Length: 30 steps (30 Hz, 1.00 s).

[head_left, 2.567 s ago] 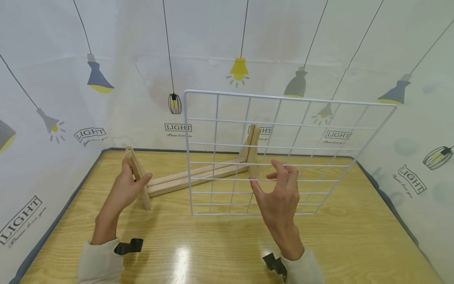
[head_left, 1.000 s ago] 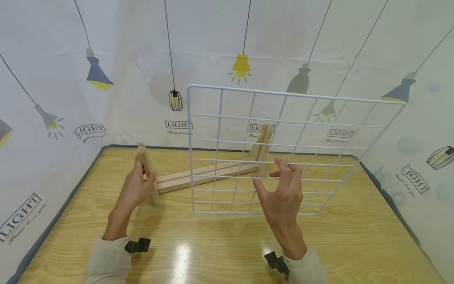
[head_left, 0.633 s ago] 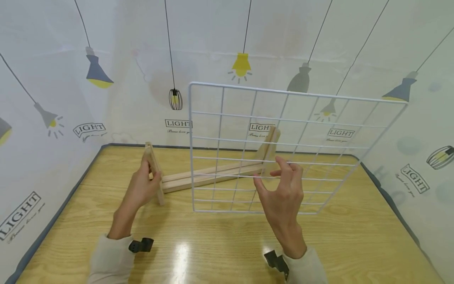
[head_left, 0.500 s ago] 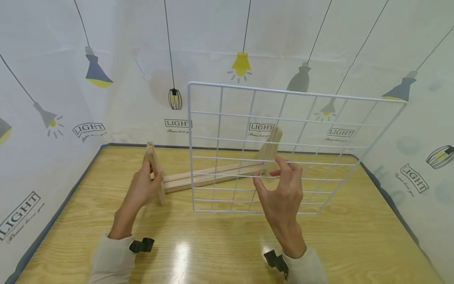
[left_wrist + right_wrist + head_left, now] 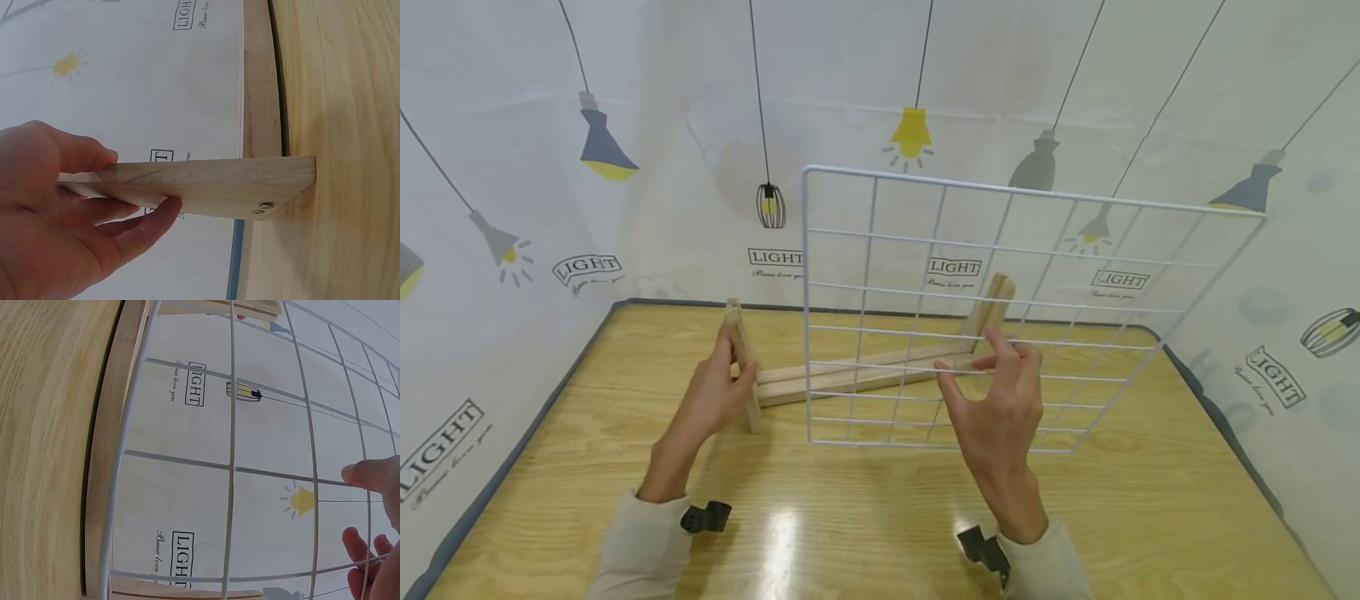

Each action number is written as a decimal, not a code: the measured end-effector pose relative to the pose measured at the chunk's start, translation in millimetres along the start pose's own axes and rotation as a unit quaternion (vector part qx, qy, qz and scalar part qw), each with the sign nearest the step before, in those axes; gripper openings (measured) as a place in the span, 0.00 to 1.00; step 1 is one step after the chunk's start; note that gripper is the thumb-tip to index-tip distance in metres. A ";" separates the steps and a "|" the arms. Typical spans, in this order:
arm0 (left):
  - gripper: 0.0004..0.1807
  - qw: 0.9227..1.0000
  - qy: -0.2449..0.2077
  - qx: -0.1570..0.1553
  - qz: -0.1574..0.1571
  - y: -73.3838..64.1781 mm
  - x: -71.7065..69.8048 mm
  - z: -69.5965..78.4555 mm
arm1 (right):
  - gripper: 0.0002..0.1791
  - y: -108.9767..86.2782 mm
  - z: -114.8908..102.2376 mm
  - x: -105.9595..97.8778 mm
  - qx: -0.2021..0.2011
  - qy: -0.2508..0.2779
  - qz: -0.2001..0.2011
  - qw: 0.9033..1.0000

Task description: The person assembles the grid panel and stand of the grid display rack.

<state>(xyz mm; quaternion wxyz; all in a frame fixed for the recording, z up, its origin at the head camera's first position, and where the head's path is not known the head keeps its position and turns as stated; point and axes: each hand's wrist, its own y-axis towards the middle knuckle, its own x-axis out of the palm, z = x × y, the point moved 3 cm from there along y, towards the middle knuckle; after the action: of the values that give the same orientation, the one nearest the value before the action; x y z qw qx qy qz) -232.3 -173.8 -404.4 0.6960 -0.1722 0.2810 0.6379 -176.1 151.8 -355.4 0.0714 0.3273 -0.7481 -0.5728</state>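
My left hand (image 5: pixel 707 396) pinches the left upright board of a pale wooden stand (image 5: pixel 786 388), thumb on one face and fingers on the other. In the left wrist view, screw heads (image 5: pixel 266 205) show low on that board (image 5: pixel 212 178). A long grooved bar runs from it toward the back right, where a second upright (image 5: pixel 1000 296) rises. The right hand (image 5: pixel 1000 417) holds a white wire grid panel (image 5: pixel 807 292) by its middle wires. The panel stands tilted in front of the bar's right part. In the right wrist view, thumb and fingers (image 5: pixel 375 475) meet its wires.
The wood-grain table (image 5: pixel 865 517) ends at a dark edging along the back and sides. A white printed backdrop (image 5: pixel 700 100) hangs behind and at both sides. Black wrist mounts (image 5: pixel 706 517) sit at the cuffs.
The left hand and the wooden stand have shifted to the right, bringing the far upright further behind the grid. The grid panel and right hand have barely moved.
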 end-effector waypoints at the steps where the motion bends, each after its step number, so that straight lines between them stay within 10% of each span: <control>1: 0.37 1.000 0.001 0.002 -0.001 -0.2 0.8 0.7 | 0.36 -0.1 0.1 0.0 0.000 -0.001 0.000 1.000; 30: 0.39 0.998 -0.039 0.044 -0.033 1.0 24.8 9.9 | 0.36 1.6 2.4 -1.4 -0.001 -0.010 -0.002 1.000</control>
<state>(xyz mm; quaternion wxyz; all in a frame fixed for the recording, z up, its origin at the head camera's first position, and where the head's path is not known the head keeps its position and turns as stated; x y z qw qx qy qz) -230.8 -148.1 -411.7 0.7338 -0.1255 0.2758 0.6080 -176.8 154.7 -354.4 0.0632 0.3225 -0.7475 -0.5772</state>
